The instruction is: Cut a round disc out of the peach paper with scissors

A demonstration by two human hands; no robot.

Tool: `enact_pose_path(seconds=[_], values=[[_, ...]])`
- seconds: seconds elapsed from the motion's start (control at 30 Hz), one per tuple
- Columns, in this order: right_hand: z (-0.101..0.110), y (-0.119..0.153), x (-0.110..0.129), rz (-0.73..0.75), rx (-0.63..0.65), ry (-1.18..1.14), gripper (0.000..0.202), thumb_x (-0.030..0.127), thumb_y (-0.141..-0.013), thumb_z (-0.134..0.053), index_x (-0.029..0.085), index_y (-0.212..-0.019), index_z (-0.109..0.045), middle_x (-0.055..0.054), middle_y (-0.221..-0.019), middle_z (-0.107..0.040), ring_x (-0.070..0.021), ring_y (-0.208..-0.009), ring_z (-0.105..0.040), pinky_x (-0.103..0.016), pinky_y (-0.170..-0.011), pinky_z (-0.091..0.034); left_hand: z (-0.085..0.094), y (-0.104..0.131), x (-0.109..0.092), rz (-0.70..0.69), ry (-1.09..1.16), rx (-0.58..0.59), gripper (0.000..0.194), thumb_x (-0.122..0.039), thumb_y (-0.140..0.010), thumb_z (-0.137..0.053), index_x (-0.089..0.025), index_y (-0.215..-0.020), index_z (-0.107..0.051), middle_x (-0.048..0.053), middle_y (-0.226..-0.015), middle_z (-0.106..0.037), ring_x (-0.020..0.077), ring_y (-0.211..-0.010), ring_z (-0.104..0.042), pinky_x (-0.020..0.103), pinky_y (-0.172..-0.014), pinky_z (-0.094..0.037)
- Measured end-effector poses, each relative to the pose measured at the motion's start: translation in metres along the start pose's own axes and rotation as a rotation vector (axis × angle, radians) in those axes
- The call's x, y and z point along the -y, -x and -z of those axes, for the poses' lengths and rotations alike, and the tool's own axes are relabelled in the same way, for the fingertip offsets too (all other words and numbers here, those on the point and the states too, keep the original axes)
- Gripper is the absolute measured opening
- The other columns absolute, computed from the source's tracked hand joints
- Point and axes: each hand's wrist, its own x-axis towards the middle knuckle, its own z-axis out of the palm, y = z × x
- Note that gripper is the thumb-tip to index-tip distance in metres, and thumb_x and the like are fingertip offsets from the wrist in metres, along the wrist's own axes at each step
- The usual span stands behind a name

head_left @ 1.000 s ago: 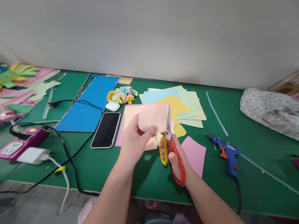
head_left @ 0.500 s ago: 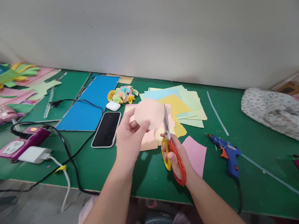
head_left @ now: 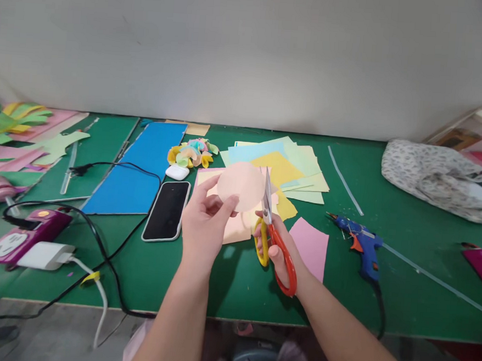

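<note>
A round piece of pale peach paper [head_left: 241, 185] is pinched between the thumb and fingers of my left hand [head_left: 207, 219]. My right hand [head_left: 283, 249] grips scissors [head_left: 276, 235] with one red and one yellow handle loop. The blades point away from me and stand slightly parted at the right edge of the round paper. Beneath and behind the hands lie loose sheets in peach, yellow, light blue and pale green [head_left: 313, 177]. A pink sheet [head_left: 310, 246] lies right of the scissors.
Left of my hands are a phone [head_left: 167, 211], a white earphone case [head_left: 177, 171], curled paper pieces [head_left: 193, 152], a blue board [head_left: 137, 168] and a purple power strip [head_left: 30, 237] with black cables. A blue glue gun [head_left: 360, 241] and patterned cloth [head_left: 435, 177] are at the right.
The scissor handles have spread further apart and the blades have opened a little at the paper's edge. The whole view has shifted slightly, moving the table items leftward.
</note>
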Motion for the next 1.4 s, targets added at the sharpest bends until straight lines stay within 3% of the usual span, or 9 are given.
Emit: enact_pose_path(seconds=[0.37, 0.6, 0.73, 0.87, 0.93, 1.03, 1.3, 1.4], values=[[-0.004, 0.000, 0.011, -0.027, -0.020, -0.107, 0.100, 0.103, -0.063, -0.071, 0.029, -0.129, -0.057, 0.000, -0.094, -0.056, -0.0189, -0.073, -0.051, -0.033, -0.063, -0.047, 0.000, 0.001, -0.001, 0.005, -0.017, 0.025, 0.046, -0.025, -0.072, -0.089, -0.018, -0.116, -0.077, -0.011, -0.055, -0.060, 0.0114, -0.054, -0.066, 0.023, -0.061, -0.063], [-0.002, 0.001, 0.011, -0.056, -0.013, -0.086, 0.099, 0.103, -0.063, -0.071, 0.027, -0.127, -0.059, 0.001, -0.089, -0.054, -0.0167, -0.069, -0.047, -0.033, -0.063, -0.043, 0.002, -0.001, 0.000, -0.007, 0.045, -0.027, 0.052, -0.023, -0.071, -0.090, -0.018, -0.121, -0.076, -0.011, -0.055, -0.059, 0.0082, -0.052, -0.059, 0.019, -0.058, -0.062], [-0.002, 0.001, 0.012, -0.065, 0.010, -0.065, 0.099, 0.103, -0.064, -0.071, 0.026, -0.125, -0.061, 0.002, -0.084, -0.053, -0.0167, -0.068, -0.047, -0.032, -0.062, -0.040, 0.003, -0.002, 0.004, -0.032, 0.049, -0.091, 0.051, -0.029, -0.073, -0.089, -0.018, -0.121, -0.076, -0.008, -0.060, -0.066, 0.0094, -0.053, -0.062, 0.019, -0.052, -0.061], [-0.002, 0.001, 0.010, -0.061, 0.016, -0.018, 0.104, 0.105, -0.064, -0.068, 0.023, -0.128, -0.062, 0.001, -0.085, -0.053, -0.0169, -0.068, -0.047, -0.032, -0.061, -0.040, 0.001, -0.002, 0.006, 0.021, 0.065, -0.043, 0.075, -0.031, -0.069, -0.092, -0.020, -0.139, -0.067, -0.001, -0.081, -0.076, 0.0150, -0.066, -0.072, 0.022, -0.053, -0.065], [-0.001, 0.000, 0.008, -0.059, 0.022, 0.015, 0.107, 0.106, -0.063, -0.066, 0.023, -0.130, -0.062, 0.000, -0.087, -0.055, -0.0176, -0.069, -0.049, -0.033, -0.062, -0.041, -0.001, -0.002, 0.008, 0.029, 0.054, 0.012, 0.089, -0.025, -0.065, -0.094, -0.024, -0.149, -0.061, 0.007, -0.110, -0.081, 0.0174, -0.073, -0.076, 0.024, -0.053, -0.067], [-0.001, -0.002, 0.006, -0.052, 0.030, 0.040, 0.112, 0.108, -0.060, -0.065, 0.023, -0.132, -0.061, -0.001, -0.090, -0.057, -0.0185, -0.070, -0.051, -0.034, -0.064, -0.041, -0.002, -0.002, 0.010, -0.013, 0.025, 0.045, 0.091, -0.018, -0.067, -0.091, -0.028, -0.152, -0.061, 0.012, -0.143, -0.072, 0.0170, -0.076, -0.078, 0.025, -0.054, -0.068], [0.000, -0.001, 0.008, -0.061, 0.056, 0.006, 0.115, 0.109, -0.058, -0.065, 0.025, -0.137, -0.058, -0.001, -0.097, -0.056, -0.0189, -0.074, -0.050, -0.036, -0.068, -0.044, 0.007, -0.003, 0.003, -0.013, -0.022, 0.191, 0.093, -0.020, -0.069, -0.089, -0.029, -0.156, -0.058, 0.014, -0.152, -0.066, 0.0181, -0.083, -0.078, 0.027, -0.060, -0.070], [0.000, -0.002, 0.010, -0.062, 0.063, 0.006, 0.113, 0.109, -0.057, -0.065, 0.025, -0.133, -0.060, -0.001, -0.095, -0.056, -0.0186, -0.074, -0.050, -0.036, -0.068, -0.043, 0.009, -0.003, 0.001, -0.009, -0.022, 0.197, 0.095, -0.021, -0.069, -0.088, -0.028, -0.157, -0.056, 0.013, -0.142, -0.072, 0.0184, -0.082, -0.078, 0.028, -0.060, -0.070]])
